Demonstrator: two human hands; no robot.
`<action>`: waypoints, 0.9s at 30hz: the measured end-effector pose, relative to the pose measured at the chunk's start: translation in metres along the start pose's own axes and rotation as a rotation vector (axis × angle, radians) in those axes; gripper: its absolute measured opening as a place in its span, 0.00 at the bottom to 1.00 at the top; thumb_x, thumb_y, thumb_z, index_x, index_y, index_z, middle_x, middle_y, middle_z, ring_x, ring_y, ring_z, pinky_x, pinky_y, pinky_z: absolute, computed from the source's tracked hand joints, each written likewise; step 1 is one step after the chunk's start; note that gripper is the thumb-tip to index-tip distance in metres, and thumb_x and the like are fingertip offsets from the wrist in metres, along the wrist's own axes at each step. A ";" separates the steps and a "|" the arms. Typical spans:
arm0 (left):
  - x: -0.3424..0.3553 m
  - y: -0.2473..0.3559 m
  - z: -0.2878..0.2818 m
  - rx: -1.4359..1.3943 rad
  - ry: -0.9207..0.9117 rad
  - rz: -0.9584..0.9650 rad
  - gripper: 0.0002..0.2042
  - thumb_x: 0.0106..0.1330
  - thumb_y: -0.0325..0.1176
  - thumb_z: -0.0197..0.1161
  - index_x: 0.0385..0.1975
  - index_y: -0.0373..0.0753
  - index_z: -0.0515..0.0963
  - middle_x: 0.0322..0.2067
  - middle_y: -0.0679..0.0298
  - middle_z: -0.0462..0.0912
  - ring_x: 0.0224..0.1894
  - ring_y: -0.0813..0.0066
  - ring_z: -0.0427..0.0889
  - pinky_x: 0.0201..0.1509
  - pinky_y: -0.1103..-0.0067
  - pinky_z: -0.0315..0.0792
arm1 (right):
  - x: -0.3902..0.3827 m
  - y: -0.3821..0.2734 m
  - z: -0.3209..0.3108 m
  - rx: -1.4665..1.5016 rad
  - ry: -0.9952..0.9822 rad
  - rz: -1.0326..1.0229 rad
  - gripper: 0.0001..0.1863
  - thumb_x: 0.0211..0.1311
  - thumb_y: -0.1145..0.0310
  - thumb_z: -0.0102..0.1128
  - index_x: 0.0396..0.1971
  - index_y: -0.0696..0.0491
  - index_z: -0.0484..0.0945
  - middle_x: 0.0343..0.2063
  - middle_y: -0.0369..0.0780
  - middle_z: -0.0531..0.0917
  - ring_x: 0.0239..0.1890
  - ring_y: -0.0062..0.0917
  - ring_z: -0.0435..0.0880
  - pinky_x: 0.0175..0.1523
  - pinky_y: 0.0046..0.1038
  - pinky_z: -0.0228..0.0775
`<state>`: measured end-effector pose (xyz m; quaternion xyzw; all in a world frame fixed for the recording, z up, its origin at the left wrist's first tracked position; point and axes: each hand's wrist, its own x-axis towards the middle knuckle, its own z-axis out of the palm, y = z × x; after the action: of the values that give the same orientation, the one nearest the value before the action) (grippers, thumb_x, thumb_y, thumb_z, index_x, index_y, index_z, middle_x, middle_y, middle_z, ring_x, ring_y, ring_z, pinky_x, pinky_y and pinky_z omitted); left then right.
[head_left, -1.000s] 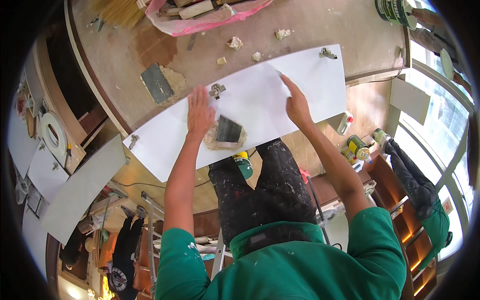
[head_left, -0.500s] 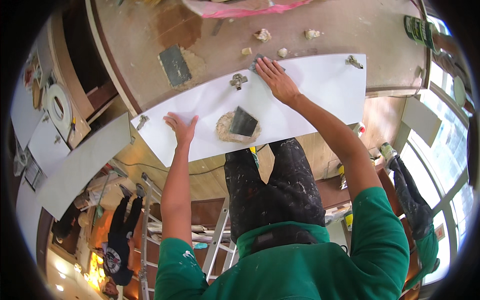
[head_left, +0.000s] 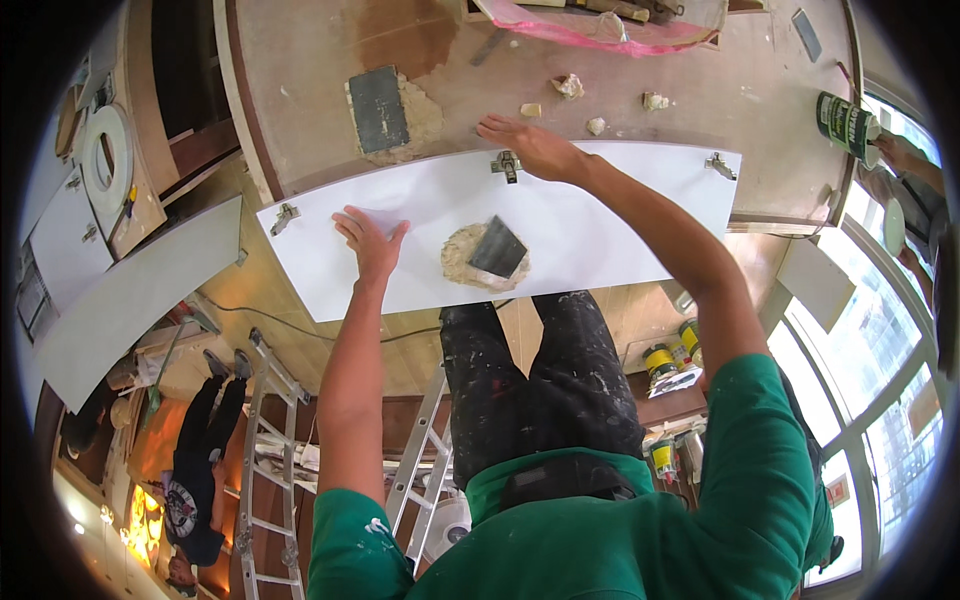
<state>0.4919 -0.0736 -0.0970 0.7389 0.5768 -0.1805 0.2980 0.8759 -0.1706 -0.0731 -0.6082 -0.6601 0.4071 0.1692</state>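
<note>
My left hand (head_left: pixel 372 240) rests open on the white panel (head_left: pixel 620 250), thumb and fingers apart, toward its left end. At the back edge, above the middle hinge (head_left: pixel 505 170), my right hand (head_left: pixel 540 150) has its fingers together; anything under them is hidden. Between the hands, a dark grey square pad (head_left: pixel 498 245) lies on a patch of beige crumbly material (head_left: pixel 460 260). More metal hinges sit at the left (head_left: pixel 285 218) and right (head_left: pixel 720 166) ends. On the worktop behind, a grey rectangular piece (head_left: pixel 378 110) lies on similar material.
The worktop (head_left: pixel 270 70) holds pale lumps (head_left: pixel 567 87) and a pink-edged bag (head_left: pixel 620 40). A co-worker's hand (head_left: pixel 900 150) holds a green can (head_left: pixel 845 128) at right. Ladders (head_left: pixel 270 470), a lower-left person (head_left: pixel 200 500) and a loose panel (head_left: pixel 150 290) are around me.
My left hand has moved leftward along the panel. My right hand went up to the back edge with a grey pad, then moved left toward the middle hinge; that pad is now hidden.
</note>
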 end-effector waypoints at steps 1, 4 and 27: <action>0.001 -0.004 0.001 0.008 -0.009 -0.016 0.62 0.56 0.57 0.70 0.70 0.29 0.26 0.69 0.30 0.20 0.71 0.28 0.25 0.72 0.46 0.39 | 0.009 -0.004 0.000 0.036 0.090 -0.025 0.37 0.50 0.86 0.43 0.66 0.56 0.63 0.68 0.48 0.63 0.72 0.38 0.56 0.75 0.36 0.52; 0.006 -0.014 0.005 -0.032 -0.038 -0.022 0.63 0.54 0.59 0.70 0.70 0.30 0.26 0.69 0.33 0.19 0.72 0.29 0.22 0.71 0.43 0.40 | 0.030 -0.017 0.013 0.142 -0.003 -0.094 0.37 0.48 0.85 0.46 0.64 0.53 0.67 0.66 0.48 0.66 0.69 0.40 0.63 0.71 0.36 0.59; 0.018 0.100 0.015 0.025 -0.293 -0.243 0.77 0.37 0.64 0.78 0.66 0.23 0.20 0.64 0.20 0.19 0.69 0.21 0.22 0.72 0.47 0.32 | -0.156 0.072 0.035 -0.349 0.533 0.616 0.30 0.60 0.79 0.42 0.66 0.59 0.61 0.68 0.48 0.62 0.72 0.39 0.56 0.76 0.38 0.45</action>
<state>0.5939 -0.0858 -0.0956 0.6331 0.6100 -0.3281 0.3457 0.9305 -0.3339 -0.1058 -0.8798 -0.4400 0.1500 0.0991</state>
